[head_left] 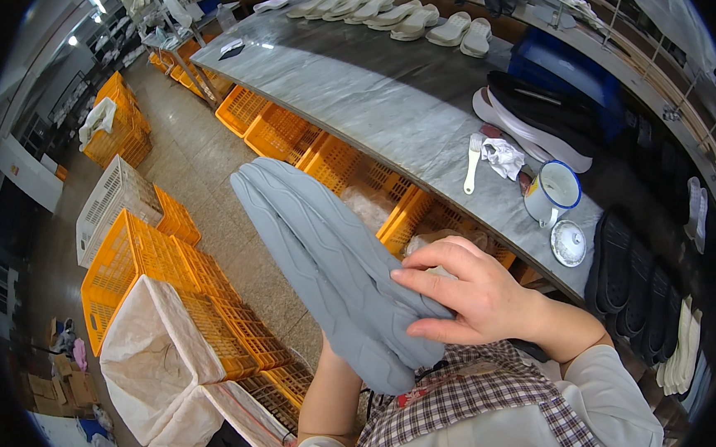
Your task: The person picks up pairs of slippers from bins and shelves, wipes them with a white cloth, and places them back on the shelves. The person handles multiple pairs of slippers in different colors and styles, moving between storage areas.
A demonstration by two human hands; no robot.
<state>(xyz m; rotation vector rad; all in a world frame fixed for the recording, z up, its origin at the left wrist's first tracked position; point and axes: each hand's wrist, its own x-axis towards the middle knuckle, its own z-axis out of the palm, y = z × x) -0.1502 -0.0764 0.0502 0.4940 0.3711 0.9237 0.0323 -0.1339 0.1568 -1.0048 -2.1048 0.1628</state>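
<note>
A pair of grey shoe soles (323, 254), pressed together lengthwise with wavy grooves along their sides, is held up in front of my body. My left hand (332, 361) supports them from beneath; its wrist shows, but the fingers are hidden behind the soles. From the right, my right hand (473, 294) grips the near part of the soles, its thumb on the side facing me and its fingers bent over the upper edge. Below the soles, a checked apron (479, 398) covers my front.
A grey-topped table (359, 82) carries a row of pale soles (373, 10), a white brush (473, 163), a crumpled white cloth (504, 157), an enamel mug (552, 196), its lid (568, 242), and black-and-white soles (531, 128). Orange crates (281, 131) stand under it; more crates (156, 263) stand left.
</note>
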